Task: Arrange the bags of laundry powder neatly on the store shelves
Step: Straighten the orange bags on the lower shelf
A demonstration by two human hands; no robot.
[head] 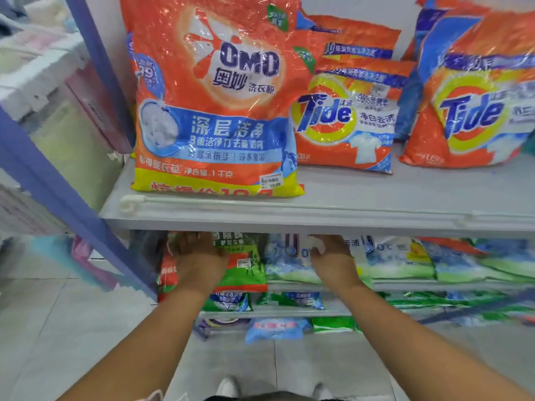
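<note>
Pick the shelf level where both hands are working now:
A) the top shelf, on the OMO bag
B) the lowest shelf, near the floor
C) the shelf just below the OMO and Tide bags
C: the left hand and right hand reach under the grey upper shelf, onto the green-and-orange bag and the blue-and-white bag there.

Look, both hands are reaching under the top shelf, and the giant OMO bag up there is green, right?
Not quite. Both the left hand and right hand do reach under the top shelf, but the head view shows the OMO bag is orange.
</note>
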